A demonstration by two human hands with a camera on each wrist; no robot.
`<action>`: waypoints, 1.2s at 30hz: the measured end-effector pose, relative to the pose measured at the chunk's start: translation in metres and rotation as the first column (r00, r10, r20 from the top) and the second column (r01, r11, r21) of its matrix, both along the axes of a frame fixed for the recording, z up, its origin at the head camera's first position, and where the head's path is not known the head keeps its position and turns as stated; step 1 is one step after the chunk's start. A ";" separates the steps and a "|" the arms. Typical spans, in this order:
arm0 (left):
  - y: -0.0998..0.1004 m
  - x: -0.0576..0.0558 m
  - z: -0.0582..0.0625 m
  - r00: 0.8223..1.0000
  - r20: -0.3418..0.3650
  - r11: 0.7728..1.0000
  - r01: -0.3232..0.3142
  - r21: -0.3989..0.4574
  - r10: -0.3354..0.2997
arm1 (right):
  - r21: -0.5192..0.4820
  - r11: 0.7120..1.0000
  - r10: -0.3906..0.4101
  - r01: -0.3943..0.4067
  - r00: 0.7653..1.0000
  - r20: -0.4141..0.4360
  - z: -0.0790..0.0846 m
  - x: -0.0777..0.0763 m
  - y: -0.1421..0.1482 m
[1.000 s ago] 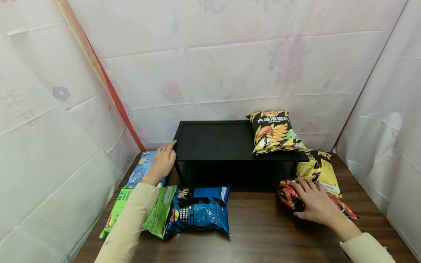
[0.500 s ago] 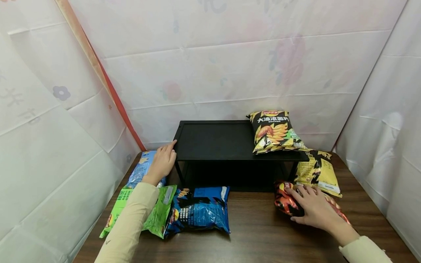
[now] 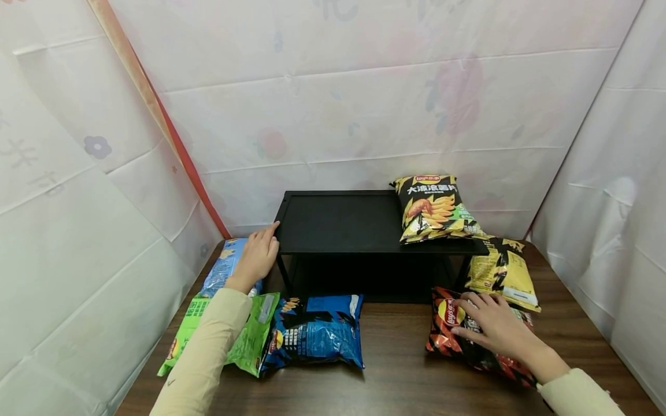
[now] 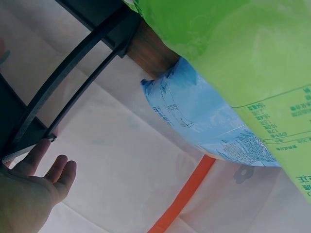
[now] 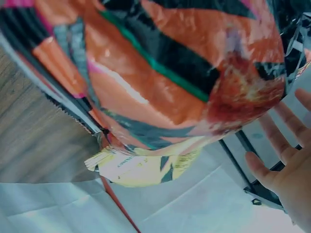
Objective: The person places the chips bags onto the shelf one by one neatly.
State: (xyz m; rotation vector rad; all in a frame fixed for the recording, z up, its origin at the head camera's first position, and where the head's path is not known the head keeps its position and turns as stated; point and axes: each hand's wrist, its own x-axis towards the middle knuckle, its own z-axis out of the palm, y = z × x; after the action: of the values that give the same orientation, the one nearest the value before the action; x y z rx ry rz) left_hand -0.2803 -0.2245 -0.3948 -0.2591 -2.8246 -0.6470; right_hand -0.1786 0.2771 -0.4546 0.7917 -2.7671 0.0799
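My right hand (image 3: 494,323) rests on a red and black chip bag (image 3: 447,338) lying face up on the table in front of the shelf's right end. In the right wrist view the fingers (image 5: 279,133) are spread and extended against the bag's side. My left hand (image 3: 256,257) touches the left edge of a black two-tier shelf (image 3: 338,222) with extended fingers. The left wrist view shows a fingertip (image 4: 41,148) at the shelf's frame, the other fingers loosely bent. A black and yellow chip bag (image 3: 432,211) lies on the shelf's top right.
Left of the shelf lie a light blue bag (image 3: 224,268), green bags (image 3: 252,338) and a dark blue bag (image 3: 317,335). A yellow bag (image 3: 507,274) lies beside the shelf's right leg. White printed cloth (image 3: 364,115) encloses the wooden table (image 3: 395,370).
The red chip bag has turned under my right hand, its left end swinging toward me and its logo now showing face up. My left hand and the shelf have stayed in place.
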 end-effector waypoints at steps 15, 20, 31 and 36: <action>-0.001 0.000 -0.003 1.000 -0.007 1.000 0.006 0.001 -0.006 | -0.017 0.993 -0.110 0.114 0.983 0.149 -0.004 -0.026 0.023; -0.001 0.000 -0.004 1.000 -0.002 1.000 0.010 0.004 -0.010 | -0.004 0.989 -0.141 0.145 0.968 0.209 -0.009 -0.031 0.029; 0.000 0.000 -0.001 1.000 -0.001 1.000 0.005 0.010 -0.005 | -0.078 0.976 -0.148 0.206 0.877 0.457 -0.012 -0.036 0.039; 0.000 0.000 0.000 1.000 0.000 1.000 0.004 0.007 -0.004 | -0.077 0.974 -0.131 0.213 0.808 0.574 -0.010 -0.038 0.041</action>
State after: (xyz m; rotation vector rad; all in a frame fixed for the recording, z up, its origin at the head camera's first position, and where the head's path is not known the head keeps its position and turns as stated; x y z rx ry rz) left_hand -0.2801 -0.2244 -0.3947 -0.2638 -2.8218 -0.6573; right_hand -0.2171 0.3185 -0.4648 0.5340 -3.3280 0.5547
